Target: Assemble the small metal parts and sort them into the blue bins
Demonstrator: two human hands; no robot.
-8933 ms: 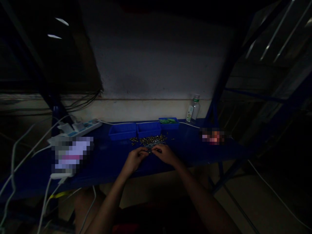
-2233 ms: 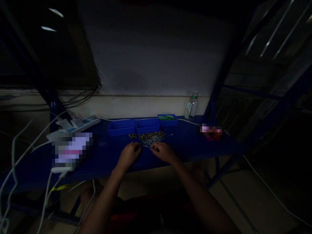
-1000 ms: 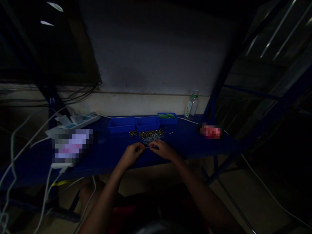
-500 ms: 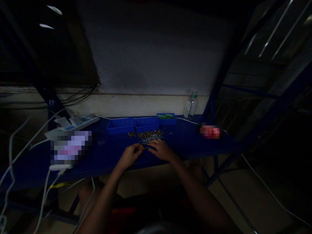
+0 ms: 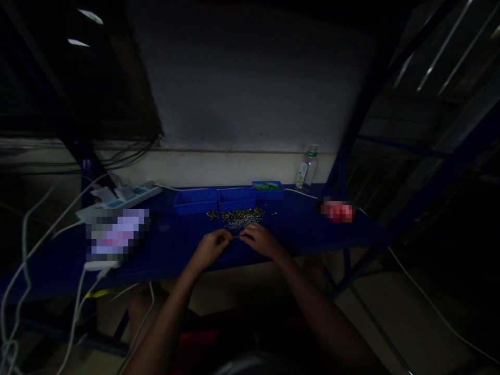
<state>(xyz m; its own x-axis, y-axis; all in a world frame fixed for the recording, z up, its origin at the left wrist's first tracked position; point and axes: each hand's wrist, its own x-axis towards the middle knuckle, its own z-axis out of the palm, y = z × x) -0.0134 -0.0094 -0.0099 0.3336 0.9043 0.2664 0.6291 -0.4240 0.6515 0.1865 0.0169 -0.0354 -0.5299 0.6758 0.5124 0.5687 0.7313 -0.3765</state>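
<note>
The scene is dim. My left hand [image 5: 211, 248] and my right hand [image 5: 260, 239] rest on the blue table [image 5: 167, 250], fingertips nearly meeting, each closed in a pinch. Between them shows a thin pale metal piece, too small to name. Just beyond my fingers lies a heap of small brass and silver screws [image 5: 239, 216]. Three blue trays stand behind the heap: a left tray [image 5: 195, 200], a middle tray [image 5: 236, 198], and a smaller right tray [image 5: 267, 190] with green parts in it.
A clear bottle with a green cap [image 5: 307, 167] stands at the back right by a blue rack post [image 5: 339, 179]. A white power strip [image 5: 128, 195] and white cables [image 5: 47, 234] cover the left. Blurred patches lie at left [image 5: 116, 233] and right [image 5: 338, 210].
My right hand drew back from the screw heap to meet my left hand's fingertips. The view shifted slightly; the rest stays as it was.
</note>
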